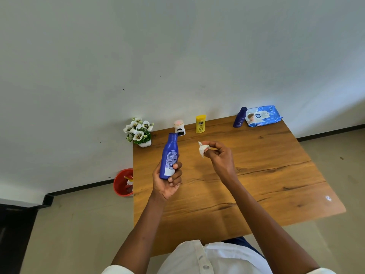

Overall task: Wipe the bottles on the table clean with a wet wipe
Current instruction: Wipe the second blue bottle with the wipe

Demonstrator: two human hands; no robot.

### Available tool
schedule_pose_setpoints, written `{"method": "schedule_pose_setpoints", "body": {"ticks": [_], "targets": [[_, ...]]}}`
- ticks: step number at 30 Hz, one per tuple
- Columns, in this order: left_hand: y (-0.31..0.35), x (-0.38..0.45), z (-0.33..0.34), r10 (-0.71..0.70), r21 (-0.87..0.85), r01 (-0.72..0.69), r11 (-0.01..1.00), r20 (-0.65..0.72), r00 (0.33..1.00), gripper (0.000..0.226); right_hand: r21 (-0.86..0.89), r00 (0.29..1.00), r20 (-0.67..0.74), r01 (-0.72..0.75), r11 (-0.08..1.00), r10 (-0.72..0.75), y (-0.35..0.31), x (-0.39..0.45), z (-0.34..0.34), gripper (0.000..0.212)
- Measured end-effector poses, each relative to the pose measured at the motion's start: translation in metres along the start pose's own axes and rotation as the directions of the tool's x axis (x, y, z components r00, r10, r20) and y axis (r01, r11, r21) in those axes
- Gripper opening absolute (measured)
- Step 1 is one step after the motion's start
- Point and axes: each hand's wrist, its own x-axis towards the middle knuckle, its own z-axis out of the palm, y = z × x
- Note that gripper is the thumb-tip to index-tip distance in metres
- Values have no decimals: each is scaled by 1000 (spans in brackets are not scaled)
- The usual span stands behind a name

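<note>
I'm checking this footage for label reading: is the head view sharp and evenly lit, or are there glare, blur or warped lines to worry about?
Head view: daylight is soft and even, with faint shadows; the table edges splay from wide-angle distortion; the wipes pack shows glare; the print on the blue bottle in the left hand is too soft to read; the wet wipe in the right hand is washed out.

A brown wood-grain table [256, 175] carries, along its far edge, a white-flowered potted plant [139, 131], white jar [179, 127], yellow bottle [200, 123], dark blue bottle [240, 117] and blue wipes pack [262, 115].
</note>
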Motion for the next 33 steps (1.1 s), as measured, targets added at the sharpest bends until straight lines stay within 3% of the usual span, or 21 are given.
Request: {"method": "schedule_pose_setpoints", "body": {"ticks": [2, 6, 8, 11, 15, 21, 24, 28, 33], "targets": [[1, 0, 2, 15, 30, -14, 999, -43, 999, 51, 3, 1000, 11, 7, 1000, -7, -1, -1, 2, 26], [5, 2, 17, 132, 242, -64, 968, -276, 952, 53, 27, 1000, 15, -11, 1000, 11, -4, -1, 2, 26], [8, 4, 25, 197, 333, -74, 940, -355, 914, 68, 16, 1000, 13, -17, 1000, 17, -5, -1, 0, 26], [12, 8, 34, 231, 442, -63, 895, -337, 913, 85, 11, 1000, 8, -12, 1000, 12, -4, 0, -3, 27], [15, 9, 38, 216, 516, -27, 856, -311, 926, 82, 8, 1000, 2, -5, 1000, 5, -6, 1, -1, 28], [3, 13, 43, 266, 654, 61, 754, -389, 882, 54, 28, 1000, -1, -10, 1000, 10, -5, 1, 0, 27], [-2, 15, 45, 264, 656, 83, 750, -411, 873, 43, 45, 1000, -21, -17, 999, 18, -3, 1, -3, 27], [-6, 16, 42, 257, 650, 96, 754, -426, 867, 46, 65, 999, -42, -19, 998, 21, -4, 2, -6, 25], [-9, 21, 39, 274, 720, 156, 676, -442, 854, 51, 61, 999, -43, -20, 998, 22, -6, 1, -10, 26]]}}
